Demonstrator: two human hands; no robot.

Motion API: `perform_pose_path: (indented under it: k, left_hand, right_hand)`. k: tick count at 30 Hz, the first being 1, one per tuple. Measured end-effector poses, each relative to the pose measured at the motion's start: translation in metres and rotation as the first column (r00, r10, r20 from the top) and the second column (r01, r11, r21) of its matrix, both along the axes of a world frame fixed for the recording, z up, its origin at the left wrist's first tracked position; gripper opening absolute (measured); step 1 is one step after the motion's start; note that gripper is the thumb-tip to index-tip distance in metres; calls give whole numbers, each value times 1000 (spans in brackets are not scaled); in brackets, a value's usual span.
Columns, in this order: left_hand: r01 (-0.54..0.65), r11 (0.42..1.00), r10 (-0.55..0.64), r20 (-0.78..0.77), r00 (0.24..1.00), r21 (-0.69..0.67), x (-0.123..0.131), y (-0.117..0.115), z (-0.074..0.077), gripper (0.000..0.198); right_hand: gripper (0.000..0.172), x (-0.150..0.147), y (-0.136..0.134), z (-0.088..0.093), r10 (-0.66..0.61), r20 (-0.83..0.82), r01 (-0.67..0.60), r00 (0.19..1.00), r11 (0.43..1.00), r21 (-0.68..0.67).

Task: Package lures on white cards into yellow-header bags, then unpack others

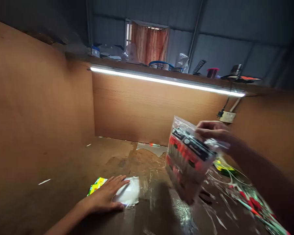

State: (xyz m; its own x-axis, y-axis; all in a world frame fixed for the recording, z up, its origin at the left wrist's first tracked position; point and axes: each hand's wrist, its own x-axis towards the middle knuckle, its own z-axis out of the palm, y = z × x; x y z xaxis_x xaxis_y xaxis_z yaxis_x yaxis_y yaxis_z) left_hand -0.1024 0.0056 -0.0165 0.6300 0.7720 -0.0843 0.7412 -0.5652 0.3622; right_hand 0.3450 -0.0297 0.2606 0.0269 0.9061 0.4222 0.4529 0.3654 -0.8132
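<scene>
My right hand (212, 129) pinches the top edge of a clear plastic bag (186, 156) and holds it up above the table, slightly tilted. Inside the bag are several orange-and-white items under black printed labels; motion blurs them. Down on the table, my left hand (110, 192) lies flat with fingers spread, partly over a white packet (129, 192). Yellow and green printed packaging (98, 184) sticks out from behind the left hand.
Orange-tipped, thin rods (252, 209) and white cords lie at the right, with a yellow-black object (224, 168) behind them. A clear sheet (152, 149) rests by the back panel. Wooden panels (147, 107) enclose the table (71, 202) beneath a lit tube (166, 81).
</scene>
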Motion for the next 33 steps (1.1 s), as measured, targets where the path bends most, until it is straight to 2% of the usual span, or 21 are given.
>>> perform_pose_path:
  k: [2,3,4,6,8,10,12,14,16,18,20,23,25,29,33]
  left_hand:
    - [1,1000,-2,52,999,19,1,-8,4,94]
    - [-11,999,8,93,996,37,4,-9,8,93]
    - [-41,997,31,154,988,61,8,-8,15,88]
    - [-157,984,121,337,934,81,20,-4,34,67]
    - [-278,960,227,539,811,14,36,4,61,48]
    - [-328,941,298,678,672,-88,53,16,91,45]
    - [-332,928,337,765,549,-171,67,31,120,46]
    - [-340,904,401,793,458,-260,74,48,143,49]
    - [-340,870,481,766,428,-356,73,62,157,55]
    - [-326,836,547,726,416,-442,68,71,163,60]
    - [-313,803,595,706,383,-507,62,75,163,61]
    - [-276,770,638,693,337,-575,55,80,164,57]
    - [-248,765,643,684,345,-594,55,86,167,54]
    - [-243,767,640,684,351,-593,67,109,180,51]
    - [-245,800,600,750,280,-548,94,131,186,40]
  right_hand:
    - [33,-30,42,-8,241,-63,-247,968,964,-96]
    - [32,-46,63,-16,285,-92,-294,954,952,-91]
    - [30,-63,83,-27,295,-99,-302,950,950,-73]
    - [28,-93,117,-51,309,-113,-322,944,938,-127]
    - [29,-117,141,-73,335,-132,-354,933,920,-169]
    - [31,-134,155,-87,375,-148,-398,915,896,-197]
    - [33,-149,162,-92,427,-150,-451,892,865,-221]
    - [32,-162,164,-91,488,-133,-506,862,826,-249]
    - [31,-176,164,-89,552,-106,-557,827,782,-281]
    - [28,-188,164,-87,609,-63,-595,791,742,-308]
    - [25,-196,165,-86,643,28,-603,765,731,-319]
    - [23,-203,167,-80,627,260,-548,735,774,-318]
    - [22,-205,169,-73,597,372,-507,710,801,-318]
    - [19,-201,179,-54,553,454,-458,698,833,-310]
    - [21,-190,197,-43,468,492,-367,734,883,-292]
